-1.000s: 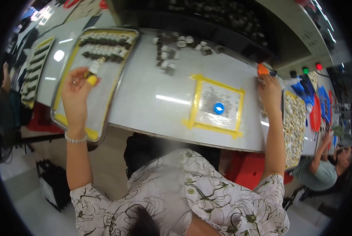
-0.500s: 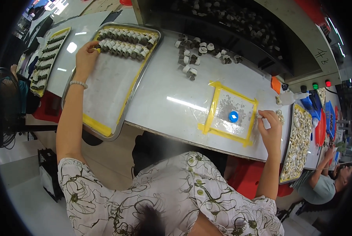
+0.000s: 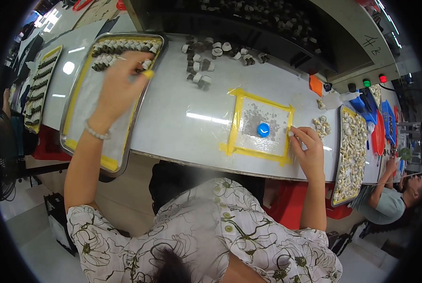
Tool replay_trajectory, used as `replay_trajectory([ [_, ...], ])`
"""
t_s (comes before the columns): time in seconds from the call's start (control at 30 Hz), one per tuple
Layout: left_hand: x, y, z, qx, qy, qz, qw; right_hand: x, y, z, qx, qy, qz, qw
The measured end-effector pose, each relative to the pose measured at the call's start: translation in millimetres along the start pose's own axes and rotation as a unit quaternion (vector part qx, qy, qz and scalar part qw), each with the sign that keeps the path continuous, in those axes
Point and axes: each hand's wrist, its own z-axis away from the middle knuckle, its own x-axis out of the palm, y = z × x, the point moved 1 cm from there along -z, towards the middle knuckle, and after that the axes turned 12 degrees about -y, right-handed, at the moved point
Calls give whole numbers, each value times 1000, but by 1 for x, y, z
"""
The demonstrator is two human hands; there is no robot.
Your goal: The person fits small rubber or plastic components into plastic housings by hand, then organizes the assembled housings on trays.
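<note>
My left hand (image 3: 116,89) hangs over a metal-rimmed tray (image 3: 126,141) edged with yellow tape. Its fingers are smeared by motion near the rows of small dark-and-white pieces (image 3: 121,45); a bit of yellow shows at one fingertip. What it holds, if anything, cannot be made out. Beside the right edge of a yellow-taped square (image 3: 233,127), my right hand (image 3: 310,151) pinches a small white piece (image 3: 291,134) between thumb and fingers. Inside that square, a round blue object (image 3: 263,130) sits among grey spots.
Loose dark-and-white pieces (image 3: 204,66) lie on the table below a dark machine opening. At the right stand a tray full of pale pieces (image 3: 352,146), a small pile of them (image 3: 321,126) and a clear bottle (image 3: 336,100). Another person (image 3: 385,198) works beyond.
My left hand has moved right across the rows, towards the tray's right side. My right hand is still pinching beside the taped square. The whole view has shifted slightly.
</note>
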Motion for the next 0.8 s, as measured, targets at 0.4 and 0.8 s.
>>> replay_trajectory([
  [0.4,73,25,-34,75,-134,-64,986,4,-14,-5,-85,18,-41,995],
  [0.8,67,72,44,-81,-113,450,882,11,-37,-35,-192,-33,105,975],
])
